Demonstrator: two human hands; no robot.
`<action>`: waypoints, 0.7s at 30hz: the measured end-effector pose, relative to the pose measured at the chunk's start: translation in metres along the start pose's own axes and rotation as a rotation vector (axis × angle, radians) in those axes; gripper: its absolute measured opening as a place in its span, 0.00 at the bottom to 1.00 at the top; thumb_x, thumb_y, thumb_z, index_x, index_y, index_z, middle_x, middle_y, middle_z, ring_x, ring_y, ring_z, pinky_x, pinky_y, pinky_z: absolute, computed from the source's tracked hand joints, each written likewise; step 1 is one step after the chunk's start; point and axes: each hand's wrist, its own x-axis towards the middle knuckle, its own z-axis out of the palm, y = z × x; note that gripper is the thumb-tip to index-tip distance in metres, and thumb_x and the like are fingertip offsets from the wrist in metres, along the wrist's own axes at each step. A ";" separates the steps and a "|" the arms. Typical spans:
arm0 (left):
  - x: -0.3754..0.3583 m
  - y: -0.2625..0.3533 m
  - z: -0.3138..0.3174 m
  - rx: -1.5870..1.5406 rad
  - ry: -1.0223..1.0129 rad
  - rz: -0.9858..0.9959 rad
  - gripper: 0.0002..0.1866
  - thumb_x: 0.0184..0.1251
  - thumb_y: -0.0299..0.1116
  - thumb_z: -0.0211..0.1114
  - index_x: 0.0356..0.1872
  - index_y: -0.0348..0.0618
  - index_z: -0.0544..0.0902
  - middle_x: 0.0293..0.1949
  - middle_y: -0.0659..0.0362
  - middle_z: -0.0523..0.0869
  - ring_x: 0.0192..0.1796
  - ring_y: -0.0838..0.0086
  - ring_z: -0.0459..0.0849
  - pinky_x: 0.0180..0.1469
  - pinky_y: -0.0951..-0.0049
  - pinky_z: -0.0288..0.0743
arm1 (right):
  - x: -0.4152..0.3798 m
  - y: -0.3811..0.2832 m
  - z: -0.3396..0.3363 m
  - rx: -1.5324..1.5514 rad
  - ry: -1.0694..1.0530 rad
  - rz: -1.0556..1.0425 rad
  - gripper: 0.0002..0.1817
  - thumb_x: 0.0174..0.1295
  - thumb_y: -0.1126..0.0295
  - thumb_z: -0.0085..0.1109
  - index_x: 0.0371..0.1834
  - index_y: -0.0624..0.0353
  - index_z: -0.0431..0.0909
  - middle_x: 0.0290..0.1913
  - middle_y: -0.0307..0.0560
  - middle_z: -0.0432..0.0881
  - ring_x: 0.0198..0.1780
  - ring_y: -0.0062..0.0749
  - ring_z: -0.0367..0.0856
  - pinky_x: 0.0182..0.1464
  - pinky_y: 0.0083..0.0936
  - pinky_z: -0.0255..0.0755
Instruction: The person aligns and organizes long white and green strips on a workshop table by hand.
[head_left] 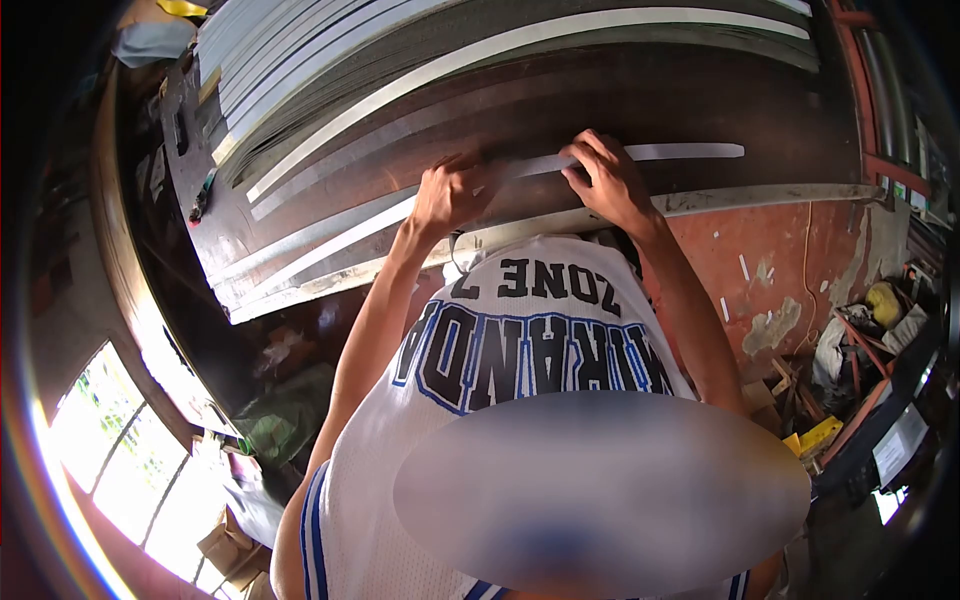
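Observation:
A long, narrow white strip (690, 151) runs across the near part of a dark worktable (800, 120). My left hand (452, 196) is closed over its middle stretch, fingers bent down; the fingertips are blurred. To the right, my right hand (603, 178) has its thumb and bent fingers closed around the same strip, whose right end sticks out beyond the hand. Between the hands the strip looks smeared and shaded. Behind them, another long white strip (440, 78) curves across the table, beside a stack of many thin strips (290, 70).
The table's pale front edge (770, 196) lies close to my shirt. Small tools (203, 195) rest at the table's left side. A red metal frame (860, 90) stands at the right. Lower right are piled scraps and a yellow object (820, 437); a bright window (120, 450) is lower left.

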 end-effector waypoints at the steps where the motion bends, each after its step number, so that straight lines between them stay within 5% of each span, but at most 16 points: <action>1: 0.000 0.000 0.001 -0.002 0.015 0.009 0.14 0.59 0.29 0.75 0.47 0.47 0.91 0.34 0.55 0.88 0.37 0.58 0.88 0.39 0.61 0.86 | 0.000 -0.001 -0.001 0.001 -0.005 0.002 0.13 0.56 0.73 0.71 0.43 0.59 0.80 0.44 0.45 0.79 0.46 0.44 0.81 0.51 0.37 0.77; 14: 0.005 0.003 0.008 -0.009 0.021 0.002 0.10 0.59 0.29 0.70 0.42 0.46 0.90 0.33 0.53 0.87 0.35 0.57 0.87 0.39 0.59 0.83 | -0.001 -0.010 0.006 -0.037 -0.009 0.025 0.12 0.59 0.70 0.72 0.45 0.57 0.83 0.46 0.42 0.79 0.48 0.40 0.81 0.53 0.36 0.77; 16: 0.005 0.000 0.009 0.024 -0.009 0.016 0.14 0.60 0.31 0.75 0.48 0.49 0.91 0.35 0.56 0.88 0.36 0.60 0.88 0.38 0.61 0.85 | -0.003 -0.013 0.007 -0.053 -0.012 0.026 0.12 0.59 0.70 0.71 0.45 0.57 0.83 0.46 0.42 0.79 0.48 0.41 0.81 0.53 0.36 0.77; 21: 0.009 0.006 0.013 0.018 -0.006 0.018 0.14 0.59 0.31 0.75 0.48 0.49 0.91 0.35 0.56 0.88 0.35 0.60 0.88 0.38 0.61 0.85 | -0.015 -0.024 0.020 -0.085 0.017 -0.052 0.17 0.65 0.65 0.68 0.55 0.58 0.84 0.61 0.47 0.78 0.59 0.43 0.78 0.65 0.39 0.72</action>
